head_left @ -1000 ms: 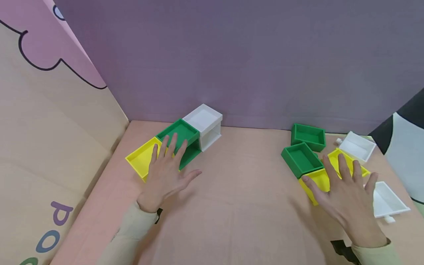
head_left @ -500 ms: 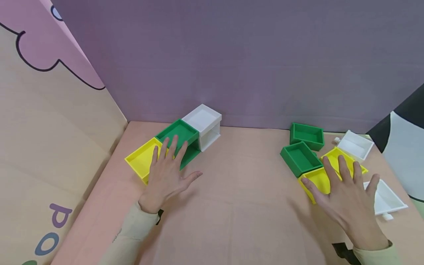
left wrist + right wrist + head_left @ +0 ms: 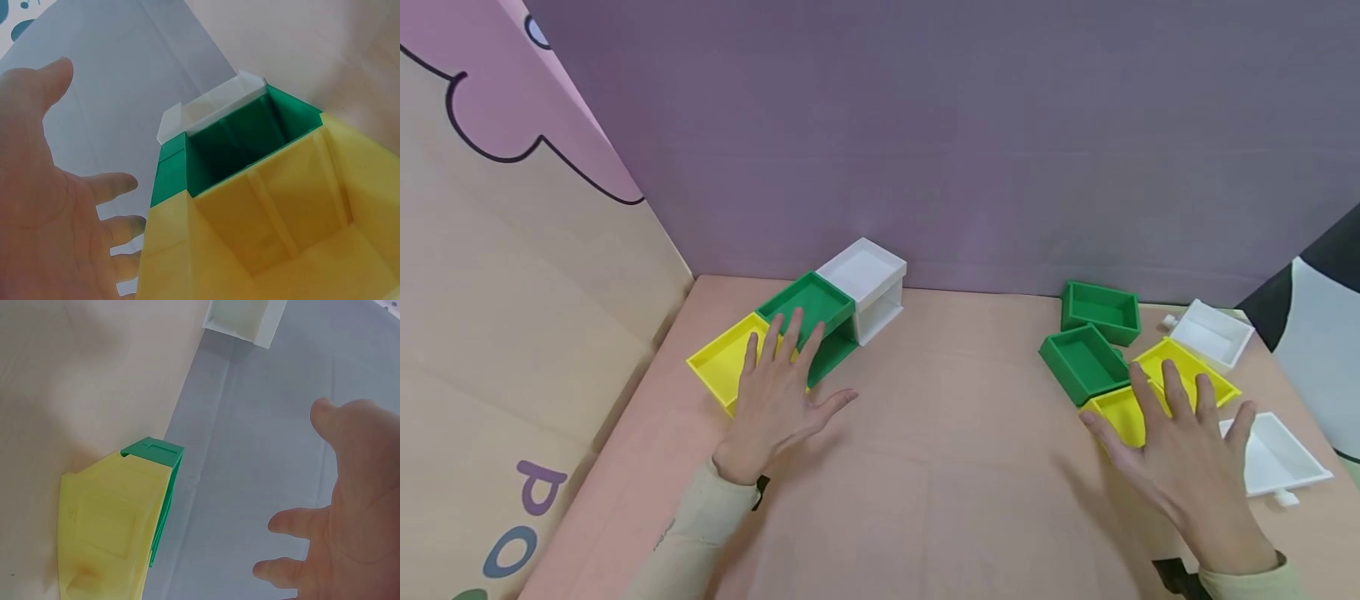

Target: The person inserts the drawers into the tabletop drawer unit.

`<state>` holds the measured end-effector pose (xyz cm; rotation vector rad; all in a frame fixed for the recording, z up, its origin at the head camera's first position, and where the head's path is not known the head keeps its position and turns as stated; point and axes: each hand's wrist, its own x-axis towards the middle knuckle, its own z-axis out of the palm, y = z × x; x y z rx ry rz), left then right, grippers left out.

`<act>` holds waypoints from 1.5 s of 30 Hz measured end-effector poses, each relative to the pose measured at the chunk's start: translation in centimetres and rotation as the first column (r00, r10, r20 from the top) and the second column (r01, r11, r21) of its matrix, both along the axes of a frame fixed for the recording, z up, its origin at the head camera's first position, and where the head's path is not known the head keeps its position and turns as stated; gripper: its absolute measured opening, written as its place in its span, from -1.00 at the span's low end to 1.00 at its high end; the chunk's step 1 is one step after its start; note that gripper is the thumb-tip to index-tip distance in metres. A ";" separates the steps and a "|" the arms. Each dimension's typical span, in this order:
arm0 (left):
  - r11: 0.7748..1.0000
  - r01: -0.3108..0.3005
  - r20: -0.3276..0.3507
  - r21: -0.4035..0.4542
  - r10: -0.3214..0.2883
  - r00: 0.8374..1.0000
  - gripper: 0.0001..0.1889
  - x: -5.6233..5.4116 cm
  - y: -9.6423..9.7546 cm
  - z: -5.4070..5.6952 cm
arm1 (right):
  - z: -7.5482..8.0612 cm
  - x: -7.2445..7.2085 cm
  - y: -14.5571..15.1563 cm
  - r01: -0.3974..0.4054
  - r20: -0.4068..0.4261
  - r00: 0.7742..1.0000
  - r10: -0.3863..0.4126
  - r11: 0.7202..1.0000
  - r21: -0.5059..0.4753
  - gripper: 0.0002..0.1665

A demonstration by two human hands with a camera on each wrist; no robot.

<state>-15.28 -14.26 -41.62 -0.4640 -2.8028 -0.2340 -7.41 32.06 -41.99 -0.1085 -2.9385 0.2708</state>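
My left hand (image 3: 771, 404) is held over the near end of a row of open-fronted boxes, fingers spread and holding nothing. Yellow (image 3: 722, 362), green (image 3: 808, 300) and white (image 3: 865, 271) boxes make up that row, set corner to corner on a slant toward the back wall. In the left wrist view the thumb and fingers (image 3: 112, 187) stand beside the boxes. On the right, my right hand (image 3: 1191, 475) hovers with spread fingers over small drawers, partly hiding two yellow drawers (image 3: 1187, 371). The right wrist view shows a yellow drawer (image 3: 106, 531) apart from the palm.
Two green drawers (image 3: 1084, 362) lie left of the yellow ones. A white drawer (image 3: 1213, 333) with a knob lies at the back right, another white drawer (image 3: 1273, 458) nearer the front. A purple-grey wall (image 3: 970, 150) closes off the back; a printed panel (image 3: 512, 317) stands left.
The right hand has drawn slightly back toward the person, uncovering a bit more of the yellow drawers. The left hand, boxes and drawers stay in place; the head view shifts slightly.
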 end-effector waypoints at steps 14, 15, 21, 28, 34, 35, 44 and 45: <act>1.000 -0.009 0.023 0.008 0.009 1.000 0.04 0.0 -0.6 0.3 | -0.4 0.4 0.3 -0.007 -0.051 0.999 0.007 1.000 -0.001 0.09; 1.000 -0.011 0.026 0.007 0.011 1.000 0.04 0.0 -0.7 0.3 | -0.4 0.4 0.3 -0.006 -0.056 0.998 0.006 1.000 -0.001 0.09; 1.000 -0.021 0.044 0.019 0.020 0.999 0.03 0.1 -1.1 0.2 | -0.5 0.5 0.5 0.020 -0.064 0.998 -0.020 1.000 -0.002 0.09; 0.999 -0.035 0.052 0.040 0.033 0.998 0.01 0.3 -1.7 0.4 | -1.1 1.2 0.5 0.048 -0.083 0.995 -0.053 0.997 -0.052 0.05; 0.996 -0.070 0.073 0.047 0.067 0.995 -0.01 0.4 -2.4 0.9 | -1.5 1.8 0.7 0.076 -0.160 0.983 -0.093 0.991 -0.106 -0.11; 0.995 -0.077 0.083 0.057 0.072 0.994 -0.02 0.4 -2.5 1.0 | -1.6 1.9 0.8 0.080 -0.172 0.980 -0.099 0.990 -0.116 -0.14; 0.964 -0.107 0.072 0.243 0.092 0.993 -0.15 0.4 -3.9 1.6 | -2.1 3.2 1.4 0.187 -0.160 0.962 -0.220 0.962 -0.198 -0.31; 0.958 -0.110 0.063 0.265 0.097 0.993 -0.17 0.4 -4.1 1.6 | -2.3 3.3 1.5 0.198 -0.166 0.958 -0.235 0.957 -0.215 -0.33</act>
